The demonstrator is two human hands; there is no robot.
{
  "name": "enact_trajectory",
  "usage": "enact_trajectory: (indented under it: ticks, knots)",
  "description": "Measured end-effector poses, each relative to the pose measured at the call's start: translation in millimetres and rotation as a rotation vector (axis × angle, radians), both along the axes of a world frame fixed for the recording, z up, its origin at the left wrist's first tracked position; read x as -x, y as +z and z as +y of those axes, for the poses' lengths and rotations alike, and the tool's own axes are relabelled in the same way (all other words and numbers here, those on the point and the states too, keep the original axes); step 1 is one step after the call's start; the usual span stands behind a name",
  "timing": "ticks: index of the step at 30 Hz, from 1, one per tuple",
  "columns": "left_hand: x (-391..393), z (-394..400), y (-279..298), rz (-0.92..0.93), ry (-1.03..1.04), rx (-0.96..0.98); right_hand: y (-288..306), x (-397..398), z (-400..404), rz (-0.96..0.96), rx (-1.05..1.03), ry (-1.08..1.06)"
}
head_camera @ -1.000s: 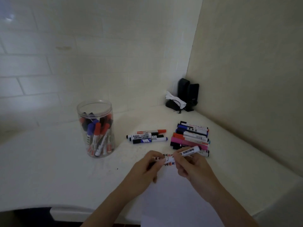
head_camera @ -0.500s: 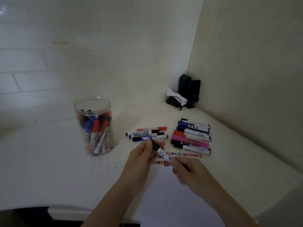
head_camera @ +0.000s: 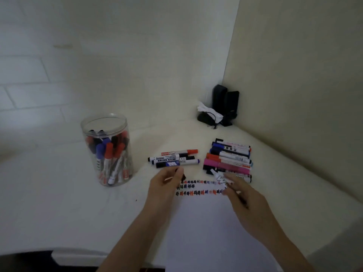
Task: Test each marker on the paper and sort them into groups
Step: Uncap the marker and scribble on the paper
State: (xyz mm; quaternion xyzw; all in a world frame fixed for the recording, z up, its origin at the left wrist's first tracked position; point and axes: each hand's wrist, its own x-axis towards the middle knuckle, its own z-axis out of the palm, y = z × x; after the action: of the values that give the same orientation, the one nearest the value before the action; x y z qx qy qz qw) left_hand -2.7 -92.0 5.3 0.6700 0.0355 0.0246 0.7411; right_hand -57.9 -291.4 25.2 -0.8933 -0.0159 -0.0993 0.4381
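Note:
A white paper sheet (head_camera: pixel 202 228) lies in front of me, with rows of small red, black and blue test marks (head_camera: pixel 198 187) along its far edge. My right hand (head_camera: pixel 245 201) grips a white-bodied marker (head_camera: pixel 219 178) over the right end of those marks, its uncapped tip pointing far-left. My left hand (head_camera: pixel 167 185) hovers at the left end of the marks and pinches what looks like the small black cap (head_camera: pixel 183 176). Just beyond the paper lie two groups: several markers (head_camera: pixel 174 159) at the left and a larger pile (head_camera: pixel 229 160) at the right.
A clear plastic jar (head_camera: pixel 107 150) holding several red, blue and black markers stands at the left on the white counter (head_camera: pixel 59 193). Black devices with a white cloth (head_camera: pixel 218 112) sit in the far corner. Walls close off the back and right.
The hands have pulled apart and the cap has come off the marker. My right hand carried the marker to the right end of the marks, and my left hand stayed at the left.

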Motion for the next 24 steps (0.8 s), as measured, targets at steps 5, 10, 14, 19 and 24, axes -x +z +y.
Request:
enact_trajectory:
  ticks: [5,10,14,19,24]
  knots:
    - [-3.6,-9.2,-5.8,0.007,-0.057,-0.025,-1.5,-14.0,-3.8,-0.074,-0.242,0.075]
    - [-16.5,-16.2,-9.3,-0.113,-0.115,-0.384,4.2,-26.2,-16.8,0.052,-0.81,-0.001]
    - [-22.5,-24.8,-5.9,-0.262,-0.164,-0.6,-8.2,-37.6,-30.0,-0.006,-0.622,-0.152]
    - [-29.4,-27.3,-21.8,-0.284,-0.189,-0.729,-30.9,-41.2,-39.2,-0.1,-0.48,-0.258]
    - [-32.3,-25.4,-29.8,-0.3,-0.173,-0.773,-46.2,-47.8,-41.1,-0.092,-0.262,-0.286]
